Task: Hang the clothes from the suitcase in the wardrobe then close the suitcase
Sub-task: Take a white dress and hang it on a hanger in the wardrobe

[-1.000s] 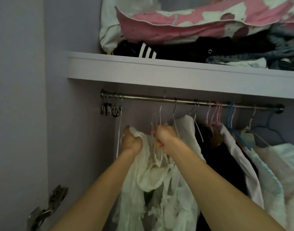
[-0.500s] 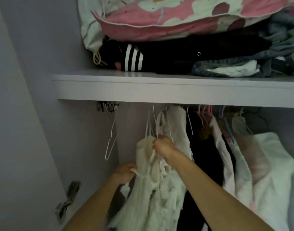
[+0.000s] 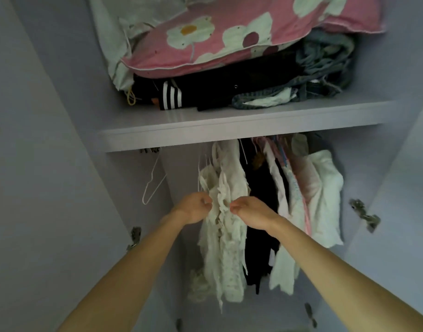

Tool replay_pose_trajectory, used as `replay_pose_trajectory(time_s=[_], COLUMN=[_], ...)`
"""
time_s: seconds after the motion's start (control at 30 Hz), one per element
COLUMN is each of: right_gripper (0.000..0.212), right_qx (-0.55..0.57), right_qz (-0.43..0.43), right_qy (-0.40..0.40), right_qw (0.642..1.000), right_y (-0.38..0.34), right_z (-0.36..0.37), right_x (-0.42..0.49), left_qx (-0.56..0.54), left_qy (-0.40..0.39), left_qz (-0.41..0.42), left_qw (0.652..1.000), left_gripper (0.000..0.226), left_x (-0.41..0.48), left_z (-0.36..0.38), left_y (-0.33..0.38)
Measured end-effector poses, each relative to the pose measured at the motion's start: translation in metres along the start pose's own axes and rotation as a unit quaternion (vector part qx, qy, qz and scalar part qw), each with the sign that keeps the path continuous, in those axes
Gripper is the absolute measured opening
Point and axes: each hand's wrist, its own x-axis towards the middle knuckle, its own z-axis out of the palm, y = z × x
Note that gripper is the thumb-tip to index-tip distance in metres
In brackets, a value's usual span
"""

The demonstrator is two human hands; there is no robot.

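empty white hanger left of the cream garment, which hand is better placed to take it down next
Left hand, probably. The empty white hanger hangs on its side of the cream garment, nothing between. The right hand is on the garment's far side and would have to cross it.

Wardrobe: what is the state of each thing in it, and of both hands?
white lace garment, hanging
left hand, fingers curled against the garment; grip unclear
right hand, pinches the garment
white hanger, hanging empty
shelf, piled with clothes
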Motion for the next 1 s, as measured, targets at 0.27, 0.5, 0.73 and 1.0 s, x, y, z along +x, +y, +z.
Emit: replay_pose_trajectory(time_s=[0.27, 0.5, 0.73, 1.0], right_gripper=[0.037, 0.032, 0.028, 0.024], right_qx=[-0.252, -0.275, -0.208, -0.171], right_qz=[-0.024, 0.060, 0.190, 0.300], right_qy=[0.057, 0.128, 0.168, 0.214], right_qw=[0.966, 0.951, 0.945, 0.914], right_y=[0.058, 0.139, 0.248, 0.383], right_z=[-0.005, -0.017, -0.054, -0.149], right_x=[-0.150, -0.273, -0.393, -0.511], left_qx=[0.058, 0.119, 0.149, 0.145], left_qy=[-0.071, -0.157, -0.263, -0.373], left_qz=[0.107, 0.210, 0.285, 0.348], left_qw=[0.990, 0.958, 0.910, 0.848], left_gripper=[0.020, 0.028, 0.025, 0.030], left_x=[-0.106, -0.170, -0.230, -0.286], left_z=[0.016, 0.102, 0.233, 0.367], left_y=[0.072, 0.150, 0.250, 0.410])
